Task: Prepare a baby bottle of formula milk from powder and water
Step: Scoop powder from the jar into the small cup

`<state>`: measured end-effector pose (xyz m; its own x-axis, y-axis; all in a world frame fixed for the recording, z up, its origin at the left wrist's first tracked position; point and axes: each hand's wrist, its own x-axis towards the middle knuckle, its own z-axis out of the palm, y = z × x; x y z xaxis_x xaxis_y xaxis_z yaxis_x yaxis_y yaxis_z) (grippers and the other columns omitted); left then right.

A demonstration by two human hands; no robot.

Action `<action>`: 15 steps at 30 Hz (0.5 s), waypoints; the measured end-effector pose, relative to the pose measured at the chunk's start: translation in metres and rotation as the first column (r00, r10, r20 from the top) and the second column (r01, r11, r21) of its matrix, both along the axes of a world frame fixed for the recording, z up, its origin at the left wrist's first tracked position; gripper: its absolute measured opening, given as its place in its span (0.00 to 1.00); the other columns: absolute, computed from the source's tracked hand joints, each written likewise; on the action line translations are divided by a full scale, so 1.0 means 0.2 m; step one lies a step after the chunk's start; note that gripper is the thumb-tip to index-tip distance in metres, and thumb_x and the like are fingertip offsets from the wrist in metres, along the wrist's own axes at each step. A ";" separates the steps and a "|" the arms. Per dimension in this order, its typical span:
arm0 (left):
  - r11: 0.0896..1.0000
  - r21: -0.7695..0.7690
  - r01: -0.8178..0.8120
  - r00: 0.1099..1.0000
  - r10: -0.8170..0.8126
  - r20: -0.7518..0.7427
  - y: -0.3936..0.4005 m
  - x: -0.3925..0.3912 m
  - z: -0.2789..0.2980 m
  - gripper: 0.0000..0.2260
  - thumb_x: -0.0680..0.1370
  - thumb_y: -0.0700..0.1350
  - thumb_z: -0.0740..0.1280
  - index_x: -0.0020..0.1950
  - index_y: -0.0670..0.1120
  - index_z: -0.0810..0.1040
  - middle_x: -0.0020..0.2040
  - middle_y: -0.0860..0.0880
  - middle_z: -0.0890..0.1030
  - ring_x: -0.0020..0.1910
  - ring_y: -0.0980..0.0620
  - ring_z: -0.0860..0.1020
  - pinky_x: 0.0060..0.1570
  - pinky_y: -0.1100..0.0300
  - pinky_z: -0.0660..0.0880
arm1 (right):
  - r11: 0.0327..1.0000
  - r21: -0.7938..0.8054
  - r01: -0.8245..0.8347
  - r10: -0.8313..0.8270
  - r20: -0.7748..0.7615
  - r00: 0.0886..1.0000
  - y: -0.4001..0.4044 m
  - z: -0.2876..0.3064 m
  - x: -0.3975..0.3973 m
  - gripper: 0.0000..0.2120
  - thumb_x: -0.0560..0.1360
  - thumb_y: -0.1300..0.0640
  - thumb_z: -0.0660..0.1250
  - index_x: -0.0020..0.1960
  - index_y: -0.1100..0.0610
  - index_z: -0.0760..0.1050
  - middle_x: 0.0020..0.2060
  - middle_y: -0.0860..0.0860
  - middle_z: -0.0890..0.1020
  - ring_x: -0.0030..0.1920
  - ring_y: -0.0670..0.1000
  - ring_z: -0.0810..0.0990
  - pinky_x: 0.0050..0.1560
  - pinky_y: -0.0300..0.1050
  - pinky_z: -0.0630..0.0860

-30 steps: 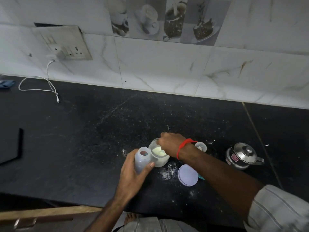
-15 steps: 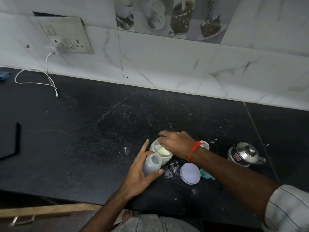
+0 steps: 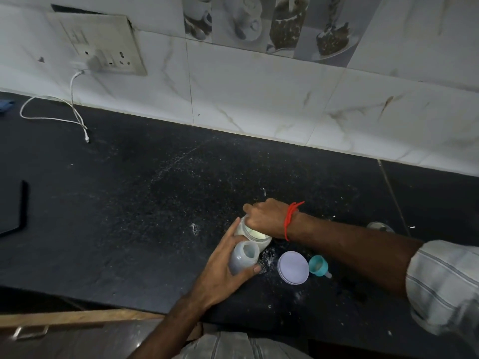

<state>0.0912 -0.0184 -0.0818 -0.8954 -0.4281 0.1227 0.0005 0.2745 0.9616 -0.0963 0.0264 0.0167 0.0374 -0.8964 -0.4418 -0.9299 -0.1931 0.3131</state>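
Note:
My left hand (image 3: 220, 273) grips a translucent baby bottle (image 3: 243, 257), open at the top and tilted toward the powder jar (image 3: 259, 239). The bottle touches the jar's near side on the black counter (image 3: 129, 216). Pale powder shows inside the jar. My right hand (image 3: 267, 217), with a red thread on the wrist, lies over the jar's mouth with its fingers curled downward. What those fingers hold is hidden. The jar's round pale lid (image 3: 293, 267) lies flat to the right, with the teal bottle ring and teat (image 3: 318, 265) beside it.
Spilled powder (image 3: 267, 256) dots the counter around the jar. A steel pot (image 3: 379, 226) is mostly hidden behind my right forearm. A white charger cable (image 3: 75, 117) hangs from the wall socket at far left. The counter's front edge runs just below my left wrist.
My left hand has brought the bottle lower and closer against the jar's near side. My right hand stays at the jar's mouth.

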 end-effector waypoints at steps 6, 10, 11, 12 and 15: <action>1.000 -0.024 -0.015 1.000 0.016 0.010 0.01 -0.03 -0.03 0.26 0.75 0.54 0.79 0.70 0.54 0.74 0.84 0.60 0.56 0.81 0.61 0.61 0.74 0.65 0.67 | 0.986 0.163 0.027 -0.033 0.036 0.999 -0.03 0.02 -0.03 0.11 0.83 0.61 0.61 0.60 0.67 0.76 0.62 0.62 0.73 0.52 0.62 0.82 0.39 0.49 0.71; 0.999 -0.049 -0.006 1.000 0.007 0.028 0.01 -0.04 -0.03 0.27 0.75 0.54 0.78 0.71 0.56 0.73 0.84 0.62 0.56 0.81 0.62 0.61 0.75 0.63 0.67 | 0.964 0.248 0.100 -0.121 0.071 0.990 -0.05 0.05 -0.04 0.13 0.83 0.58 0.62 0.62 0.65 0.76 0.64 0.60 0.72 0.57 0.60 0.79 0.42 0.49 0.71; 0.998 -0.057 -0.003 0.999 0.005 0.033 0.01 -0.04 -0.03 0.26 0.75 0.55 0.78 0.71 0.56 0.73 0.84 0.62 0.56 0.81 0.62 0.61 0.75 0.63 0.67 | 0.956 0.267 0.123 -0.151 0.088 0.985 -0.05 0.06 -0.04 0.14 0.83 0.57 0.62 0.62 0.64 0.77 0.65 0.60 0.71 0.58 0.60 0.78 0.43 0.50 0.71; 0.998 -0.061 -0.003 0.999 0.005 0.035 0.01 -0.05 -0.03 0.27 0.75 0.55 0.78 0.71 0.56 0.73 0.84 0.62 0.56 0.81 0.62 0.61 0.75 0.63 0.67 | 0.948 0.282 0.149 -0.187 0.111 0.976 -0.05 0.06 -0.04 0.14 0.84 0.56 0.61 0.62 0.63 0.77 0.65 0.59 0.71 0.60 0.59 0.77 0.45 0.51 0.71; 0.999 -0.032 -0.007 0.999 0.009 0.039 0.01 -0.05 -0.02 0.28 0.76 0.54 0.78 0.73 0.56 0.72 0.84 0.63 0.56 0.81 0.62 0.61 0.75 0.62 0.67 | 0.921 0.311 0.236 -0.319 0.251 0.914 -0.04 0.07 -0.09 0.15 0.84 0.54 0.59 0.58 0.62 0.80 0.65 0.60 0.72 0.64 0.59 0.74 0.56 0.54 0.75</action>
<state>0.0809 -0.0167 -0.0859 -0.8964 -0.4316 0.1014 -0.0393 0.3051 0.9515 -0.1136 0.0185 0.0301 -0.0312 -0.7381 -0.6740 -0.9988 0.0483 -0.0066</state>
